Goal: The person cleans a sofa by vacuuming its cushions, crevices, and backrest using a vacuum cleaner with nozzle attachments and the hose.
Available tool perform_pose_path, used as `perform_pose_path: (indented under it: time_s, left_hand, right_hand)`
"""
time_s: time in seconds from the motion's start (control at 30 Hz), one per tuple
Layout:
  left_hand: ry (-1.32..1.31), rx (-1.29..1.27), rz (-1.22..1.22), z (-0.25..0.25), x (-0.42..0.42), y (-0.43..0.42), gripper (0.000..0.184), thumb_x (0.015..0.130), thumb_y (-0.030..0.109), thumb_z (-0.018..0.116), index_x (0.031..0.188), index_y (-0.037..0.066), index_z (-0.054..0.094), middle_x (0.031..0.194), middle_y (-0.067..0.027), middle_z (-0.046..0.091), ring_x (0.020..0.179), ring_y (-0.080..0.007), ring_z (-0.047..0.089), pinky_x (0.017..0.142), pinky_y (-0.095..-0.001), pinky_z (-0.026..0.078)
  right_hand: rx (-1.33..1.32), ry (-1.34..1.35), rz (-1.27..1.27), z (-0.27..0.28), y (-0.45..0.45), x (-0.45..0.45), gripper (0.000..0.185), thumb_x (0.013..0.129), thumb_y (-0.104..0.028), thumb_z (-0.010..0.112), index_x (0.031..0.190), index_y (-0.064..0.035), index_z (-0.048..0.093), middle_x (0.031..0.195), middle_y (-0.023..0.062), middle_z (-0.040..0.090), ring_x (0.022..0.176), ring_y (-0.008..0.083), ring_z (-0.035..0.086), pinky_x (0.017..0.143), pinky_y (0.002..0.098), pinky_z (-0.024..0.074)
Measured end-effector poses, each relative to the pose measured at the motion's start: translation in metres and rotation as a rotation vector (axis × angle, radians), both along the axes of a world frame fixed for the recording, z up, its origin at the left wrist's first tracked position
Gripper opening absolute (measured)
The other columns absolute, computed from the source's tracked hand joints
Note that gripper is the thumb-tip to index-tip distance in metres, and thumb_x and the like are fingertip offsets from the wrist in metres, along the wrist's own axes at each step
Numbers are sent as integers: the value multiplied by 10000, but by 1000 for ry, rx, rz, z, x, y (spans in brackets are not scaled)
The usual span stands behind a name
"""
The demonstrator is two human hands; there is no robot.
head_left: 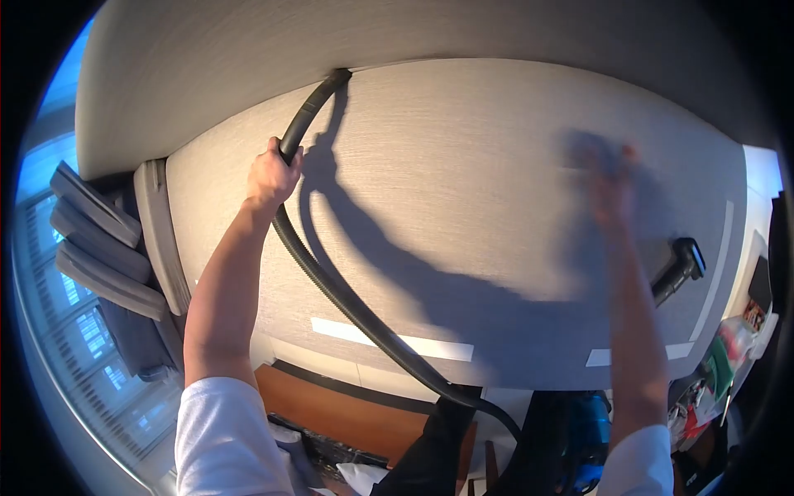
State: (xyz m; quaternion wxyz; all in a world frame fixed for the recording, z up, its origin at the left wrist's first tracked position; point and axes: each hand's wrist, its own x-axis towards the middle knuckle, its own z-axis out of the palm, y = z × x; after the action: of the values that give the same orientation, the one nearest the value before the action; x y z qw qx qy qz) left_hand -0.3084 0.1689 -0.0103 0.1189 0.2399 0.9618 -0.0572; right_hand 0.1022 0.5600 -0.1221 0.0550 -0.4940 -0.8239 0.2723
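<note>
My left hand [275, 174] is wrapped round the curved dark tube of a vacuum cleaner hose [339, 293]. The far end of the tube reaches the crease between the light grey sofa seat [463, 165] and its backrest [397, 33]. From my hand the ribbed hose runs down across the seat and over its front edge. My right hand [610, 186] is over the right part of the seat, smeared by motion; its fingers cannot be made out clearly. Nearer the right edge, a black vacuum nozzle [682, 260] lies on the seat, partly behind my right forearm.
White strips [389, 339] mark the seat's front and right edges. Grey cushions [107, 248] are stacked at the left, by a window with blinds. Below are a brown wooden surface [347, 405] and a blue machine [589, 430]. Assorted items [719, 364] crowd the right side.
</note>
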Motion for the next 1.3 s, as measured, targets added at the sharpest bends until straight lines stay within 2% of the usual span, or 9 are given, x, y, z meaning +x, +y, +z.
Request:
perform_pose_path:
  time_s: [0.07,0.17,0.23,0.73,0.9,1.1,1.13,1.2,1.3]
  left_hand:
    - [-11,10,15,-4,-11,-13,429,984,412,622,1105,6,551,845,-290,712,851,-460,723,777,-517,585]
    - [21,43,13,-11,-36,-46,422,980,397,640,1103,2,559,777,-288,691,811,-473,712,707,-529,559]
    - [23,68,40,-10,-56,-70,415,979,388,642,1098,0,557,767,-289,688,794,-475,710,695,-530,558]
    - [78,-132,418,-3,-172,-190,516,971,479,588,1183,11,551,912,-285,716,913,-468,710,820,-518,572]
    - [-202,758,1063,27,-163,-192,327,997,342,652,1077,35,573,698,-50,554,566,-188,606,505,-351,526]
    - [-213,1037,1210,-9,-215,-197,372,1014,366,628,906,33,504,707,-87,566,563,-231,618,548,-382,566]
    - [-242,1063,1270,-18,-228,-180,355,1030,333,598,1018,-18,547,702,-91,576,570,-232,621,563,-382,571]
    - [-337,1248,1245,-45,-239,-153,463,1067,267,483,1453,11,474,953,-171,651,753,-238,666,643,-387,588]
    - [-388,1231,1196,-54,-210,-83,397,1038,233,486,1395,78,568,1233,-188,620,1050,-268,646,868,-439,564]
  right_hand:
    - [-347,86,-3,28,-66,-139,1055,964,-649,561,1637,-89,-28,1607,392,169,1537,477,157,1231,578,215]
    - [-344,27,99,27,-111,-247,1304,834,-755,649,1616,-53,-124,1605,431,-70,1531,520,-113,1203,694,24]
    - [-431,-338,54,39,-123,-288,1413,763,-807,678,1603,-58,-177,1571,405,-270,1463,546,-298,1141,745,-112]
    - [-320,-732,-91,8,-124,-323,1527,690,-843,714,1560,-109,-303,1585,352,-314,1477,537,-278,1173,715,-55]
    - [-315,-697,-68,9,-123,-322,1561,682,-808,753,1536,-82,-333,1562,384,-324,1459,550,-304,1155,727,-96]
    - [-334,-728,-65,13,-122,-325,1575,672,-802,766,1535,-70,-331,1553,392,-329,1453,560,-305,1149,735,-93]
    - [-348,-719,-68,13,-123,-326,1577,669,-805,766,1536,-68,-327,1550,396,-330,1452,561,-307,1148,736,-97]
    - [-343,-713,-73,8,-121,-326,1580,666,-807,766,1538,-65,-322,1550,398,-329,1452,560,-308,1145,737,-103]
    - [-334,-709,-69,5,-122,-322,1583,662,-810,766,1541,-59,-315,1548,402,-327,1453,559,-308,1138,742,-111]
